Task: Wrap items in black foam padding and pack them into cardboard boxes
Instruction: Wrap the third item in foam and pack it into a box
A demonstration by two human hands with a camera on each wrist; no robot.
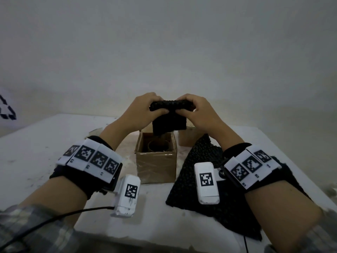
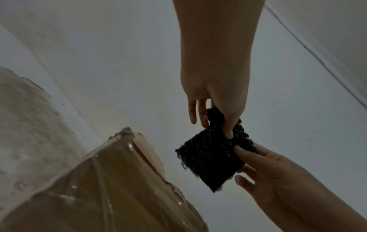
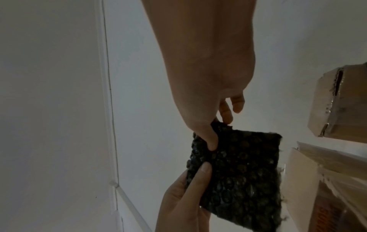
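I hold a small piece of black bubbled foam (image 1: 170, 116) in the air above an open cardboard box (image 1: 156, 161). My left hand (image 1: 155, 109) pinches its top left edge and my right hand (image 1: 185, 110) pinches its top right edge, thumbs in front. The top of the foam is folded over. It hangs down toward the box mouth. In the left wrist view my left hand (image 2: 220, 125) pinches the foam (image 2: 208, 161) from above. The right wrist view has my right hand (image 3: 213, 138) pinching the foam (image 3: 242, 172). A round brownish ring (image 1: 158, 146) lies inside the box.
A larger black foam sheet (image 1: 198, 157) lies flat on the white table (image 1: 45, 152), right of the box and partly under my right forearm. A second cardboard box (image 1: 187, 138) stands behind it. A white wall rises close behind the table.
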